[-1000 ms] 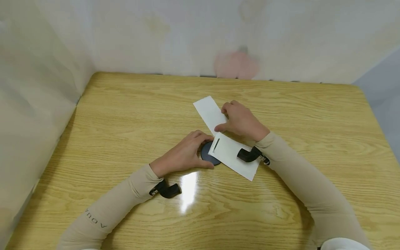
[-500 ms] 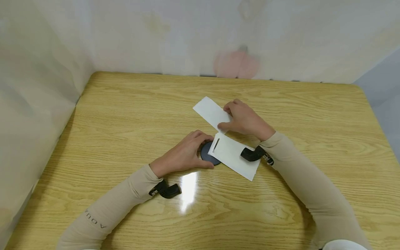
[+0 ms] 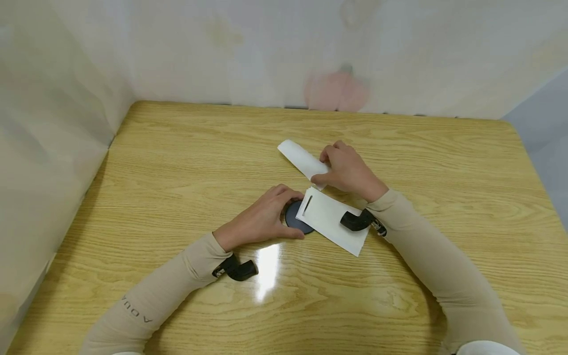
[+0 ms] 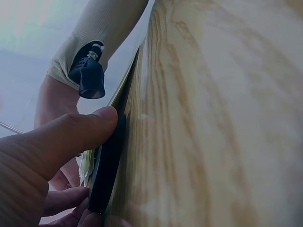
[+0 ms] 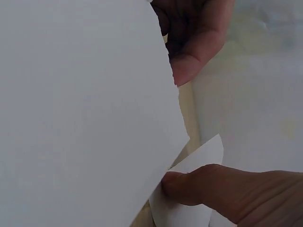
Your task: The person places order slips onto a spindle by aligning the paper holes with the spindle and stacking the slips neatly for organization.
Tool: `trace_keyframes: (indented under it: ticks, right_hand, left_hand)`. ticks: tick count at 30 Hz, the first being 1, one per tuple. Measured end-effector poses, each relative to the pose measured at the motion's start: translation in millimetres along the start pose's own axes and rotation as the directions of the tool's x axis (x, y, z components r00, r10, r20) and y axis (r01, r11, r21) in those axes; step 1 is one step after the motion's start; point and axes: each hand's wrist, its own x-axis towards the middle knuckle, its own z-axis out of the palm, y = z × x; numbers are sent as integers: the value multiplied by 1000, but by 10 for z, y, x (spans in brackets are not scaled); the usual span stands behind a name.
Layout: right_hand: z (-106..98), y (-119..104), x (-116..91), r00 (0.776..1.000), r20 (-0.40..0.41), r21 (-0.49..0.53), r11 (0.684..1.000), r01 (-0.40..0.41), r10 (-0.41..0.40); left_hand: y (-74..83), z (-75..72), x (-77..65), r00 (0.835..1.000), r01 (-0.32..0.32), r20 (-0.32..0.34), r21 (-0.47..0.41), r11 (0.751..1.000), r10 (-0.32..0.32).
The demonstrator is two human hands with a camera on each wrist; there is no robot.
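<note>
In the head view my left hand (image 3: 266,217) holds a dark round disc (image 3: 293,217) flat on the table, thumb and fingers at opposite sides of its edge. The left wrist view shows the disc's thick black rim (image 4: 108,165) between them. On the disc lies a pad of white paper (image 3: 334,221) with a dark slot near its left end; it slants down to the right. My right hand (image 3: 348,170) pinches a loose-looking strip of white paper (image 3: 301,157), which curls beyond the pad's upper corner. In the right wrist view, the pad (image 5: 85,104) shows a ragged torn edge.
A wood-grain table (image 3: 191,153) extends around the hands. Pale patterned sheeting (image 3: 266,54) rises behind it and along its left side. Each sleeved forearm carries a black wrist camera, the right one (image 3: 355,220) overlapping the pad in the head view.
My right hand has moved slightly to the right with the paper strip, which has turned and curled into a narrower shape. The left hand, disc and pad have stayed put.
</note>
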Motion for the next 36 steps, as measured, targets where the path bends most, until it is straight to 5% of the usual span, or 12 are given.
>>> trace_keyframes:
  ticks: [8, 19, 36]
  right_hand:
    - [0, 53, -41, 999, -31, 64, 997, 36, -34]
    - [-36, 76, -117, 1000, -14, 181, 983, -11, 14]
    - [-53, 268, -332, 980, -163, 106, 985, 133, -114]
  left_hand:
    - [-3, 0, -7, 1000, -11, -6, -5, 1000, 10]
    - [-4, 1, -7, 1000, 5, 2, -5, 1000, -5]
    - [-2, 0, -16, 1000, 6, 0, -7, 1000, -6]
